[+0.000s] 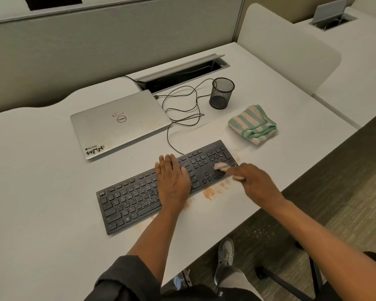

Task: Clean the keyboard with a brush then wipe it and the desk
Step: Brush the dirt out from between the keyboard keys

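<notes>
A black keyboard [130, 196] lies slanted on the white desk [41, 192]. My left hand [172, 181] rests flat on its middle keys, fingers straight. My right hand [256, 181] grips a small brush [223, 167] with a pale handle and pinkish bristles, blurred by motion, its tip over the number pad at the keyboard's right end. Orange-brown crumbs [208, 193] lie on the desk along the keyboard's near edge. A folded green-and-cream striped cloth [253, 123] sits to the right, beyond the keyboard.
A shut silver laptop [119, 122] lies behind the keyboard, with a black cable [182, 114] looping beside it. A black mesh pen cup [222, 93] stands near an open cable hatch [182, 72]. The desk's edge runs diagonally on the right, near a chair base [291, 285].
</notes>
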`<state>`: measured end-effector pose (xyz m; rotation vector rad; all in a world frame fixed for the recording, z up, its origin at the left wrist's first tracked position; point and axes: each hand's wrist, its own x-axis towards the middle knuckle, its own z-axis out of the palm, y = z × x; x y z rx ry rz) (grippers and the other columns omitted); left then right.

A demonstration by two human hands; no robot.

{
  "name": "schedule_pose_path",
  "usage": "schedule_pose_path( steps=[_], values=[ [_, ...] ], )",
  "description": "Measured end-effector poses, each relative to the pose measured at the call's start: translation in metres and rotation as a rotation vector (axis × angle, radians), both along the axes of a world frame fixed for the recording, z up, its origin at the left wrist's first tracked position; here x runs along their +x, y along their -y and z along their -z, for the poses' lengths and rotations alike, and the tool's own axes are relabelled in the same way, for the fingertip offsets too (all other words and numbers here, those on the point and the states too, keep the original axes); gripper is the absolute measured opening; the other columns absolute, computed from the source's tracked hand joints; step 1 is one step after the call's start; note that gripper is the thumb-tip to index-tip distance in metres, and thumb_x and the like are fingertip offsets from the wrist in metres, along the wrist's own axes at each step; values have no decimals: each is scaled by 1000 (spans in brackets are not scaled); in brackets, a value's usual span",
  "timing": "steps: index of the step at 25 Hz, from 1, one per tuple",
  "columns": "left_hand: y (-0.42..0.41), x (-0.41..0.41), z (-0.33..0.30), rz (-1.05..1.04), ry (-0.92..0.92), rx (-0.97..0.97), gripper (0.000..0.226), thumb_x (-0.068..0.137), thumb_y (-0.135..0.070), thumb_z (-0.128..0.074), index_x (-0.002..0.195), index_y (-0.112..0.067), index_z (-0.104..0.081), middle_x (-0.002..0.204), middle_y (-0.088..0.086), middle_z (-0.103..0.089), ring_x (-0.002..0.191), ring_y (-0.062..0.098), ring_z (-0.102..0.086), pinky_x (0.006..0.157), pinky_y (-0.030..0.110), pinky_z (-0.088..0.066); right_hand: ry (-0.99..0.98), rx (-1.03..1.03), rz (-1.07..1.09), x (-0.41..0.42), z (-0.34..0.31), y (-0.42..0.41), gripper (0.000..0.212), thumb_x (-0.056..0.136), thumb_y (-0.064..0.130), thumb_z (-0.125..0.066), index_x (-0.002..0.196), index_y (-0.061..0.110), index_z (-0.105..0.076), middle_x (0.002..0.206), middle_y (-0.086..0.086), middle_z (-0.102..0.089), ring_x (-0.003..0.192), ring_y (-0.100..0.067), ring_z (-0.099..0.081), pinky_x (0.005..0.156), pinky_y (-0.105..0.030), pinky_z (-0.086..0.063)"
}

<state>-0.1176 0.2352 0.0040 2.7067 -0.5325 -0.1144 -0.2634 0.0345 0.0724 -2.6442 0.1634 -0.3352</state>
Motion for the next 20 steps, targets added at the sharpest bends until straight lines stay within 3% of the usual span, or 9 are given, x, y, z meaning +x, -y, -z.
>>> schedule_pose_path(
  steps=[3,6,9,12,15,17,20],
  values=[
    [1,0,0,0,2,-5,63,106,-34,-28,158,0,-18,164,18,-22,155,32,-8,128,46,-2,22,78,124,-3,4,9,39,91,-6,-63,115,24,-70,87,-5,-68,77,-24,-62,66,-43,-57],
    [1,0,1,4,-5,9,63,106,-35,-27,158,0,-17,165,19,-21,156,32,-7,128,45,0,65,124,337,0,-5,30,24,96,2,-60,113,16,-70,95,-9,-72,83,-25,-67,75,-46,-59],
    [1,0,1,-2,-11,6,64,106,-35,-26,159,0,-16,166,18,-20,156,32,-6,128,45,0,87,220,279,8,-18,21,20,98,5,-59,112,11,-72,97,2,-71,83,-10,-65,79,-31,-57],
    [1,0,0,2,-5,4,64,106,-35,-27,158,0,-17,165,19,-21,156,32,-7,128,45,-1,-1,240,197,7,-18,10,19,98,6,-59,107,13,-73,88,8,-68,79,0,-62,74,-24,-53],
    [2,-1,0,-5,3,-1,63,106,-35,-28,158,0,-19,164,19,-23,155,33,-10,128,46,-2,23,225,359,11,-22,22,14,100,14,-58,100,14,-72,79,4,-67,76,-17,-64,70,-29,-52],
    [1,1,0,-3,-8,7,64,106,-35,-27,158,0,-19,165,19,-22,156,32,-9,128,46,-2,56,206,398,15,-29,23,13,101,16,-58,98,13,-71,78,1,-68,75,-18,-63,68,-30,-50],
    [1,0,1,-2,-4,5,64,106,-35,-26,158,0,-18,165,19,-21,156,32,-8,128,46,-2,59,179,288,19,-35,8,17,101,15,-55,90,15,-68,73,2,-66,65,-8,-59,56,-15,-41]
  ],
)
